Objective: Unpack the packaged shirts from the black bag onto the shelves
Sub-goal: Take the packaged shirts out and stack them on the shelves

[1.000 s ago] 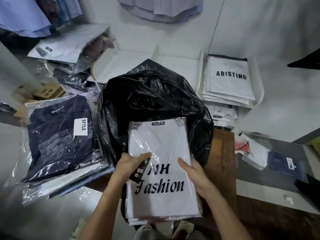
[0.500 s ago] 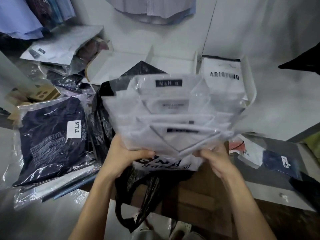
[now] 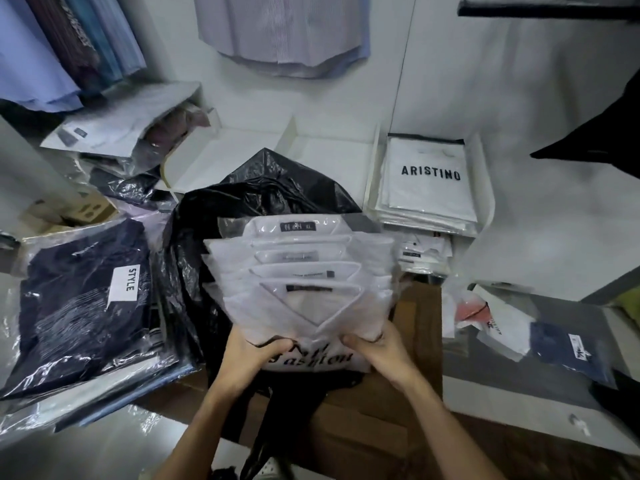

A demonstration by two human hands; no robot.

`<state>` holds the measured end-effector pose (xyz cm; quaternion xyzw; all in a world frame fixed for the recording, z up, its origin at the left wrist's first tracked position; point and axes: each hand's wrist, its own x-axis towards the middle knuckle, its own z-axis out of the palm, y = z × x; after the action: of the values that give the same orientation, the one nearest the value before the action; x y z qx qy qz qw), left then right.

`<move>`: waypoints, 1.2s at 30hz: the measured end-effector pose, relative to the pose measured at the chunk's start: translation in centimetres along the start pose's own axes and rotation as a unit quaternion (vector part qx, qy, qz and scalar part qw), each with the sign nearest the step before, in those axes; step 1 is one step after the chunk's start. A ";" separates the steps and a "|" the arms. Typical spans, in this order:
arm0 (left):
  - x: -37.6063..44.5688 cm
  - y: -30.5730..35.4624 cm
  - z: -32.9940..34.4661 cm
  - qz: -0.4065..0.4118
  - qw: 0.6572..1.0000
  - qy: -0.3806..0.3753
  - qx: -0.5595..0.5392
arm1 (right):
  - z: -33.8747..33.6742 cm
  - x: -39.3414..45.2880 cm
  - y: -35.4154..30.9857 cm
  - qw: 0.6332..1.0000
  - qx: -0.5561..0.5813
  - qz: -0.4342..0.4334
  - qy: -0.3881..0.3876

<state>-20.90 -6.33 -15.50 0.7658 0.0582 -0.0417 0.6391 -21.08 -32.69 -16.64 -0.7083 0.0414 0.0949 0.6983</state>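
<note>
I hold a fanned stack of several white packaged shirts (image 3: 298,282) upright in front of me. My left hand (image 3: 251,355) grips its lower left edge and my right hand (image 3: 379,351) grips its lower right edge, thumbs on the front. The crumpled black bag (image 3: 242,202) lies behind and below the stack, over a brown cardboard box (image 3: 415,323). White shelf compartments (image 3: 329,150) sit against the wall beyond the bag. The right compartment holds a stack of white "ARISTINO" packs (image 3: 429,181).
A pile of navy packaged shirts (image 3: 83,303) labelled "STYLE" lies at the left. More packs (image 3: 117,133) are heaped at the back left. Loose packs (image 3: 568,344) lie on a grey surface at the right. Shirts hang on the wall above (image 3: 284,32).
The stack first lay flat on the bag under both hands. It was lifted and tilted upright, then lowered a little; my hands now sit closer together on its lower edge.
</note>
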 end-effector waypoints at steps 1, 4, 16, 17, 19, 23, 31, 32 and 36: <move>0.5 0.9 0.3 0.012 1.000 0.020 0.009 | -0.1 0.6 -0.7 1.000 0.002 0.006 0.025; 3.0 5.3 1.0 0.053 0.996 0.070 0.028 | -0.5 3.1 -4.0 0.998 0.022 0.002 0.066; 31.4 21.0 0.8 0.014 0.997 -0.002 0.075 | -2.2 27.9 -17.9 0.981 -0.076 -0.011 0.175; 34.4 20.8 1.1 0.006 0.997 -0.005 0.081 | -2.2 30.1 -18.1 0.980 -0.081 0.000 0.180; 40.2 19.3 1.6 -0.013 0.995 -0.011 0.094 | -1.9 34.3 -17.9 0.973 -0.096 0.026 0.210; 49.6 14.3 2.5 -0.019 0.986 -0.038 0.159 | -1.5 41.4 -15.9 0.947 -0.187 0.068 0.252; 50.9 8.0 5.7 -0.025 0.943 -0.107 0.313 | -0.6 43.9 -10.0 0.889 -0.407 0.101 0.182; 51.0 8.4 5.3 -0.029 0.938 -0.100 0.331 | -0.7 43.7 -10.4 0.890 -0.409 0.114 0.169; 46.3 12.1 4.6 0.049 0.934 -0.054 0.350 | 0.1 40.9 -12.0 0.867 -0.466 0.091 0.151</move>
<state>26.65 -11.29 -10.95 0.9395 -0.0322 -0.0695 0.3340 21.22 -29.26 -12.69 -0.9502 0.1609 0.0582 0.2603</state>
